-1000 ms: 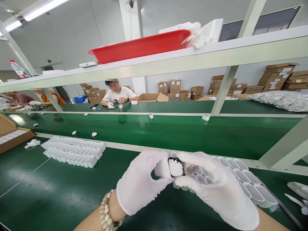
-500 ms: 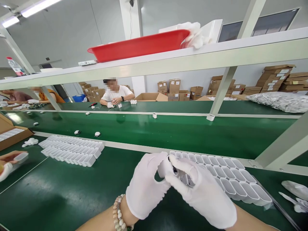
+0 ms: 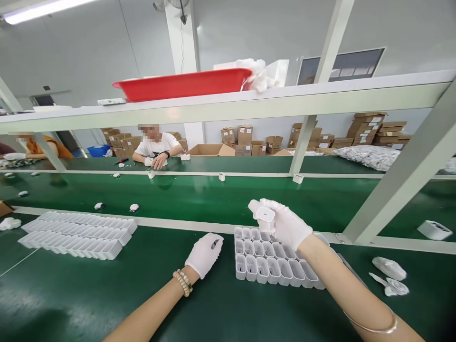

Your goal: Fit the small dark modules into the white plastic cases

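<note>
My right hand (image 3: 287,225), in a white glove, grips a small white plastic housing (image 3: 266,214) with a rounded end face and a small dark slot. It is held up over the back of several rows of open white plastic cups (image 3: 273,266). Some of these cups have dark slots in the bottom; the right forearm hides part of the rows. My left hand (image 3: 204,254), also gloved, is low over the green table (image 3: 156,275), left of the cups. Its fingers are curled together, with a dark spot between them; what they hold, if anything, cannot be made out.
More rows of white cups (image 3: 80,235) stand at the left. A green belt (image 3: 199,199) carries several small white pieces. White posts (image 3: 402,175) and a shelf with a red tray (image 3: 188,84) frame the space. Across the belt, a person (image 3: 160,147) works.
My hands have moved apart. The right one carries the white housing up and forward over the cups; the left has dropped lower and left. The view has shifted to the right.
</note>
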`<state>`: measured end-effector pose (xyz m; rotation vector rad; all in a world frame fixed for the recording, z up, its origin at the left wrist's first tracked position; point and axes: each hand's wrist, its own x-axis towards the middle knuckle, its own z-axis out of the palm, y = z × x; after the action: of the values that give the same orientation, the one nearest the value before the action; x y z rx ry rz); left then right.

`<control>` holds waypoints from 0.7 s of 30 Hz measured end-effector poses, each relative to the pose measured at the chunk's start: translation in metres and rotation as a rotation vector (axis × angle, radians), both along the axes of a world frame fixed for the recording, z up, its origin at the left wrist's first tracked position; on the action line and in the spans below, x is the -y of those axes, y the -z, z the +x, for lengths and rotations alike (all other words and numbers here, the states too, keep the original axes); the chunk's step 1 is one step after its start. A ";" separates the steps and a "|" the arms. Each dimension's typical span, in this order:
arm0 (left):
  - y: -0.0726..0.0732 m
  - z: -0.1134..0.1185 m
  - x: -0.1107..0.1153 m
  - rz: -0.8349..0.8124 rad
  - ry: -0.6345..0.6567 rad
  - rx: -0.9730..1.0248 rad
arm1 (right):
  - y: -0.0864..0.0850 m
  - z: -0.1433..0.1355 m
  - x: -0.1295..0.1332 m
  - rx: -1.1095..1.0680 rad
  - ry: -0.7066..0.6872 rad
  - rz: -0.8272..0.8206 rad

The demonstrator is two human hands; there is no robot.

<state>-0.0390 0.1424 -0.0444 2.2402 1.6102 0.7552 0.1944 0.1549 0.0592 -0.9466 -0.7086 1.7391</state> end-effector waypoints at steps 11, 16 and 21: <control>0.005 -0.001 0.001 -0.061 0.045 -0.082 | 0.023 0.017 -0.024 0.209 0.028 0.063; 0.006 -0.002 0.000 -0.065 0.048 -0.089 | 0.037 0.035 -0.039 0.532 0.099 0.149; 0.006 -0.002 -0.002 -0.064 0.053 -0.097 | 0.059 0.050 -0.052 0.933 0.146 0.173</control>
<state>-0.0406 0.1441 -0.0507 2.2965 1.5878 0.5814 0.2441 0.2074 -0.0003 -1.6457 -1.3064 1.0216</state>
